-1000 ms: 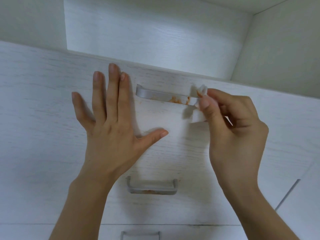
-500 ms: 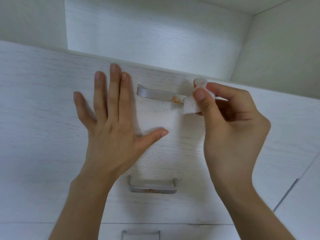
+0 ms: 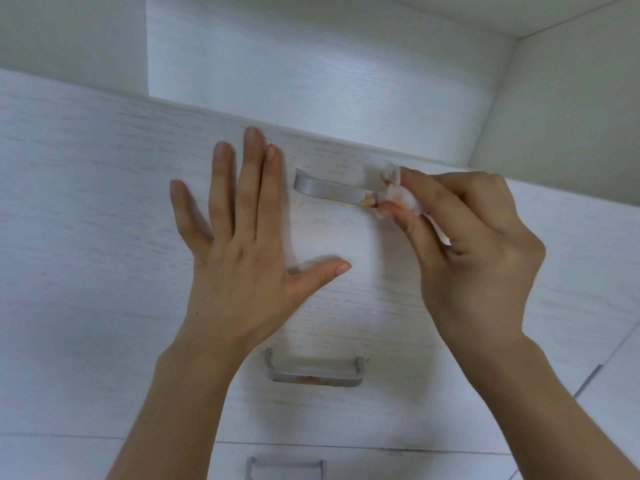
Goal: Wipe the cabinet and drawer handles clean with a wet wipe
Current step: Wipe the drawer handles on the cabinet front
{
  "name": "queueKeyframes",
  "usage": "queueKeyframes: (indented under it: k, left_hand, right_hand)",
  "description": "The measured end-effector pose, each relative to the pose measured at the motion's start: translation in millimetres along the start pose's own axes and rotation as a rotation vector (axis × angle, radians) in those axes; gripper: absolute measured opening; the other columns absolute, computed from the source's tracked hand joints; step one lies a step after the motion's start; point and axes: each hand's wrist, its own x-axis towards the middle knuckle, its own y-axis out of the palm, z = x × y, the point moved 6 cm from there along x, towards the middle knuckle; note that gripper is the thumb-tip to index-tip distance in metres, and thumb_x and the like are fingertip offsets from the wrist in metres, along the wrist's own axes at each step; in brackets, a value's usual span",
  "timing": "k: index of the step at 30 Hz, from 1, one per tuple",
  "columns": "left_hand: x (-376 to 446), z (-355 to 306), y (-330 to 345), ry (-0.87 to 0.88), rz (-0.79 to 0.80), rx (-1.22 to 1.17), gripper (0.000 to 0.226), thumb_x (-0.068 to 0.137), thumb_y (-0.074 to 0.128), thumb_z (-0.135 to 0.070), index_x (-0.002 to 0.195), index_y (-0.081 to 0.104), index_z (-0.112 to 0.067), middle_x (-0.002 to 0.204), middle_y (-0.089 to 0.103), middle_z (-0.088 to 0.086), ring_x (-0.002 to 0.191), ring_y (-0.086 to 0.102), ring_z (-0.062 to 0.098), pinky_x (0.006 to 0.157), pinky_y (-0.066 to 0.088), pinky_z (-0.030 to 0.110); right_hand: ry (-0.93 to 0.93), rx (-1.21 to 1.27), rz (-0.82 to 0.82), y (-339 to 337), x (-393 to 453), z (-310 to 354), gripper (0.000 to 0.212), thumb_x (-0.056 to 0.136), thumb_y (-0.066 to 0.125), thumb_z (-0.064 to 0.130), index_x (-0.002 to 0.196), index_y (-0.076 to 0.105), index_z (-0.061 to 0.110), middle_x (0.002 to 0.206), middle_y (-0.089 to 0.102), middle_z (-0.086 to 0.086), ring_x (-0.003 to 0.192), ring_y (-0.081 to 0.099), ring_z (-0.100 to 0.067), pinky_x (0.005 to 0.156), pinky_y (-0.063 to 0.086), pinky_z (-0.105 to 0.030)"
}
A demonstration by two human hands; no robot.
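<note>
Item: crumpled white wet wipe, stained orange [image 3: 398, 197], pinched between thumb and fingertips of the right hand [image 3: 474, 247]. It is pressed on the right end of the top brushed-metal bar handle [image 3: 332, 192]; orange residue sits just left of the pinch.

Left hand [image 3: 242, 258]: flat, fingers spread, grasping nothing, pressed on the white wood-grain drawer front [image 3: 104, 202] left of the pinch.

Handling, judged: wipe soft, light, damp, likely to bunch; best held folded over the bar. Handle rigid, fixed.

Below the pinch: second grey bar handle [image 3: 315, 375], smeared orange; third handle [image 3: 284, 467], partly visible.

Markings: no brand, label or writing legible.
</note>
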Motion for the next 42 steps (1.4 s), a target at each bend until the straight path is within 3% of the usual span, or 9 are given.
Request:
queueKeyframes:
  k: [5,9,13,17,27,37,42]
  left_hand:
    - [-0.2,0.7,0.2,0.002,0.001,0.003,0.107,0.08,0.026,-0.084,0.15,0.001,-0.007,0.157,0.004,0.015,0.143,-0.001,0.033,0.108,-0.005,0.062]
    - [0.0,-0.1,0.1,0.004,0.016,-0.004,0.107,0.08,0.026,-0.084,0.15,0.0,-0.007,0.157,0.003,0.015,0.144,-0.002,0.033,0.108,-0.006,0.061]
    - [-0.5,0.3,-0.9,0.003,0.034,-0.017,0.106,0.08,0.024,-0.083,0.15,-0.001,-0.008,0.157,0.001,0.013,0.144,-0.003,0.032,0.109,-0.007,0.06]
    - [-0.5,0.2,-1.2,0.006,0.041,-0.042,0.105,0.079,0.025,-0.083,0.15,-0.002,-0.009,0.157,-0.001,0.012,0.144,-0.006,0.031,0.11,-0.012,0.056]
    - [-0.5,0.7,-1.9,0.006,0.042,-0.044,0.105,0.079,0.025,-0.082,0.15,0.0,-0.008,0.158,0.001,0.012,0.144,-0.006,0.03,0.109,-0.01,0.059]
    - [-0.9,0.1,-1.3,0.016,0.012,-0.032,0.105,0.08,0.027,-0.081,0.15,0.003,-0.006,0.157,0.004,0.013,0.144,-0.003,0.031,0.11,-0.007,0.06]
    - [-1.9,0.9,-1.7,0.015,-0.04,-0.01,0.101,0.082,0.031,-0.078,0.15,0.007,-0.007,0.157,0.008,0.012,0.144,0.003,0.031,0.11,-0.002,0.061]
  right_hand:
    - [0.008,-0.013,-0.057,2.6,2.1,3.5,0.016,0.09,0.063,0.028,0.097,0.074,0.018,0.074,0.064,0.003,0.076,0.046,-0.013,0.066,0.037,-0.03]
    - [0.089,-0.026,-0.041,2.2,-0.2,0.4,0.016,0.089,0.061,0.033,0.098,0.073,0.025,0.078,0.055,0.016,0.082,0.046,-0.01,0.077,0.029,-0.031]
    - [0.157,0.026,-0.053,-4.3,-0.2,-2.2,0.009,0.088,0.063,0.032,0.096,0.068,0.033,0.079,0.056,0.017,0.084,0.044,-0.003,0.081,0.028,-0.03]
    - [0.147,0.039,0.021,5.0,0.6,3.7,0.011,0.088,0.062,0.034,0.091,0.072,0.03,0.083,0.062,0.018,0.086,0.052,-0.007,0.084,0.029,-0.033]
    - [0.213,0.083,0.068,8.0,2.3,2.5,0.012,0.086,0.064,0.035,0.092,0.072,0.03,0.077,0.058,0.021,0.086,0.049,-0.005,0.084,0.027,-0.027]
    - [0.197,0.076,0.076,12.0,4.4,5.0,0.01,0.084,0.065,0.034,0.091,0.072,0.03,0.079,0.057,0.024,0.086,0.049,-0.004,0.082,0.029,-0.029]
    - [0.289,0.21,0.02,5.7,-0.2,0.0,0.013,0.085,0.065,0.034,0.089,0.062,0.046,0.08,0.06,0.027,0.084,0.05,0.001,0.088,0.041,-0.039]
